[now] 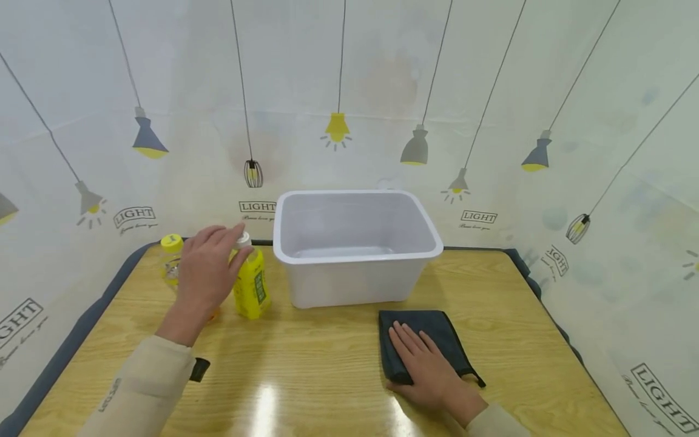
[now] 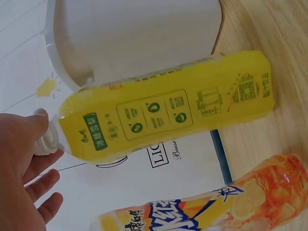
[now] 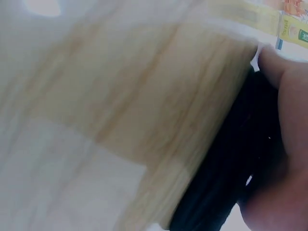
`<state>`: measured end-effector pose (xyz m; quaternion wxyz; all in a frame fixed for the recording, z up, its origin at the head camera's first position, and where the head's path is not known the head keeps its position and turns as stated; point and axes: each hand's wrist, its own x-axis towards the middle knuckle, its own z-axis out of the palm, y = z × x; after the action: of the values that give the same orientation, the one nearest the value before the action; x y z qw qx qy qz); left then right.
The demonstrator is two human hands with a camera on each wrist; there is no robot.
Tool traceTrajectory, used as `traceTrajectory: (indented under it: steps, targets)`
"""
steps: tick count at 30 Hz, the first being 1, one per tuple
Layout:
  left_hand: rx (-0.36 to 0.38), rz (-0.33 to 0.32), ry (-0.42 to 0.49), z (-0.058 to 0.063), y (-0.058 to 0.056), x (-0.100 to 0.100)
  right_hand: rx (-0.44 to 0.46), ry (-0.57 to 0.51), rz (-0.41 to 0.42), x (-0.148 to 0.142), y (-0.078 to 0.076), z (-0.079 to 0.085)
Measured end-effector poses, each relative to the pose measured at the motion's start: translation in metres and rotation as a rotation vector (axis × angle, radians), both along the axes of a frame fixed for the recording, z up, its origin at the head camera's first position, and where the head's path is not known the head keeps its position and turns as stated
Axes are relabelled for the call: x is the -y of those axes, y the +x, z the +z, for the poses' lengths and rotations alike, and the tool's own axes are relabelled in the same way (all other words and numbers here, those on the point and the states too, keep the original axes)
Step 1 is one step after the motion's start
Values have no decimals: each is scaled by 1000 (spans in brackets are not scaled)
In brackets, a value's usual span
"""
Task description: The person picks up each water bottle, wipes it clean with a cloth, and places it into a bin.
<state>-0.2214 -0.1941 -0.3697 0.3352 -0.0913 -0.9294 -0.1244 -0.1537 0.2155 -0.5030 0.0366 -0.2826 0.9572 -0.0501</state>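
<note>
My left hand [image 1: 210, 267] is at the top of a yellow drink bottle [image 1: 252, 288], which stands upright on the table. In the left wrist view, thumb and index finger pinch its white cap [image 2: 46, 139], while the other fingers curl loosely below. A bottle with a yellow cap [image 1: 172, 243] stands left of this hand, partly hidden by it. Also in the left wrist view lies an orange-labelled tea bottle [image 2: 262, 199] beside the yellow one. My right hand [image 1: 426, 370] rests with straight fingers on a folded dark cloth [image 1: 437, 325] with a small loop at its corner.
A white plastic tub [image 1: 349, 282] stands at the back middle of the wooden table [image 1: 311, 376], just right of the yellow bottle. Behind it hangs a pale backdrop [image 1: 377, 73] printed with lamps. Dark edging [image 1: 104, 303] runs along the table's left side.
</note>
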Motion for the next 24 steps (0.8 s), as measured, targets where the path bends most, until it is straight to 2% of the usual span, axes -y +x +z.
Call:
traceTrajectory:
  steps: [5,8,16,24]
  targets:
    - [-46,-65,-18,-1,3,-1,-13,43,-30,3,-3,3]
    - [-85,-104,-24,0,7,-3,2,16,-48,3,-6,5]
    - [-212,-249,-4,0,17,-17,22,-210,-134,1,-13,21]
    - [-219,-331,-14,-2,26,-45,-66,-374,-161,1,-18,42]
